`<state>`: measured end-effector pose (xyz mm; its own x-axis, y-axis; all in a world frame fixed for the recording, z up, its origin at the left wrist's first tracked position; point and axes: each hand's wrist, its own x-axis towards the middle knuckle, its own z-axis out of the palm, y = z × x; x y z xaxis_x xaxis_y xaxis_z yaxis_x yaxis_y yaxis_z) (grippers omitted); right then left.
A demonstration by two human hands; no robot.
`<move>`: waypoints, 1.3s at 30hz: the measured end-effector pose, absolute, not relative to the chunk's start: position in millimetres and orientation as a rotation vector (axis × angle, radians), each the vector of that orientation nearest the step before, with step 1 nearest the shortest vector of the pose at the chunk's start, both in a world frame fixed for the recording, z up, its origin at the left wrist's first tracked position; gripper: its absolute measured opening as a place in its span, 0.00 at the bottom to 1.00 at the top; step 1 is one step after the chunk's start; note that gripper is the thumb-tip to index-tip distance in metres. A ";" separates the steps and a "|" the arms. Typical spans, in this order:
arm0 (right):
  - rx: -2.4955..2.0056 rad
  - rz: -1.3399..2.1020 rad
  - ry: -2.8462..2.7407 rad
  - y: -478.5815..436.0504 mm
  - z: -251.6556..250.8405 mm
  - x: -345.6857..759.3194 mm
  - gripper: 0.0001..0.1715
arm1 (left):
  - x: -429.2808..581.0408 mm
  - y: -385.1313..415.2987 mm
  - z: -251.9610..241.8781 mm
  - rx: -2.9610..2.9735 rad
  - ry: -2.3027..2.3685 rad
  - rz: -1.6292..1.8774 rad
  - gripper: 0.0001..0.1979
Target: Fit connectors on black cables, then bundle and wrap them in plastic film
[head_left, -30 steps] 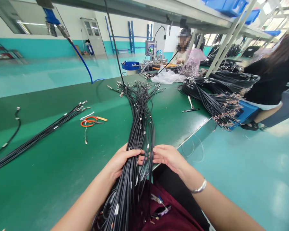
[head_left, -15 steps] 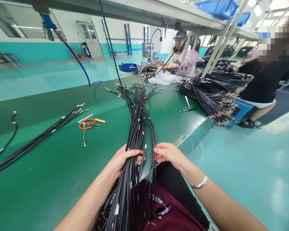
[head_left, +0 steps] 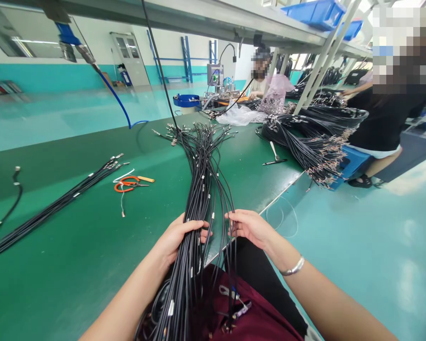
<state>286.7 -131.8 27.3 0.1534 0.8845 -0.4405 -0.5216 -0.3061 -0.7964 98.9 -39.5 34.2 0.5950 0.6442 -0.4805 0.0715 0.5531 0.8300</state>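
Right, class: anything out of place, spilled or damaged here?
The cable heap at right has ends overhanging the bench, and a thin pale loop shows against the floor like a stray scrap; both look untidy. The held cables show no obvious damage.

Dark maroon fabric top with black cloth trousers. Left hand, right hand and 2 forearms are bare; 1 shiny, curved, silver-coloured bangle circles the right wrist.

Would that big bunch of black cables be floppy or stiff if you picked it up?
Probably floppy: the bunch bends over the table edge. It may feel heavy, with so many cables packed together. Some could slip loose, since a few hang apart by the right hand.
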 end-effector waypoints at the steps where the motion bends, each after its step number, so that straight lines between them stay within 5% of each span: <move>1: -1.213 1.474 -0.416 -131.7 27.1 287.0 0.14 | 98.8 -39.6 34.2 0.941 0.886 0.398 0.16; 16: -1.369 1.486 -0.547 -125.7 29.4 286.3 0.17 | 100.7 -40.2 35.6 0.937 0.871 0.399 0.16; 28: -1.642 1.130 -0.676 -124.2 21.1 283.9 0.06 | 100.4 -39.8 35.3 0.920 0.875 0.410 0.16; 39: -1.819 1.122 -0.798 -107.0 23.3 272.8 0.28 | 100.9 -37.9 33.0 0.950 0.878 0.405 0.15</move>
<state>272.8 -107.0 23.3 0.3984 0.8337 -0.3824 0.0882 -0.4499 -0.8887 100.9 -37.9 33.0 0.6000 0.6489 -0.4679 0.0646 0.5437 0.8368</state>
